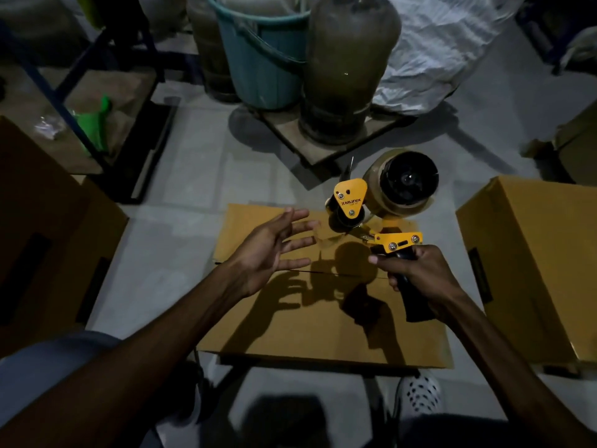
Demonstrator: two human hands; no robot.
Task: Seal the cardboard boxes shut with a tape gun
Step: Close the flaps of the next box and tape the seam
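A brown cardboard box (pixel 323 324) lies on the floor in front of me with its top flaps closed along a dark seam. My right hand (pixel 416 273) is shut on the black handle of a yellow tape gun (pixel 381 208), which carries a roll of brown tape and is held above the box's far right part. My left hand (pixel 274 247) hovers open over the box's left half, palm up, fingers spread toward the gun's roller. A short clear strip of tape seems to hang between the roller and my left fingertips.
A second cardboard box (pixel 529 270) stands at the right and a third (pixel 48 240) at the left. Behind are a teal bucket (pixel 261 56), a large dusty bottle (pixel 349 66) on a board, a metal shelf frame (pixel 97 101) and white plastic sheeting (pixel 433 46).
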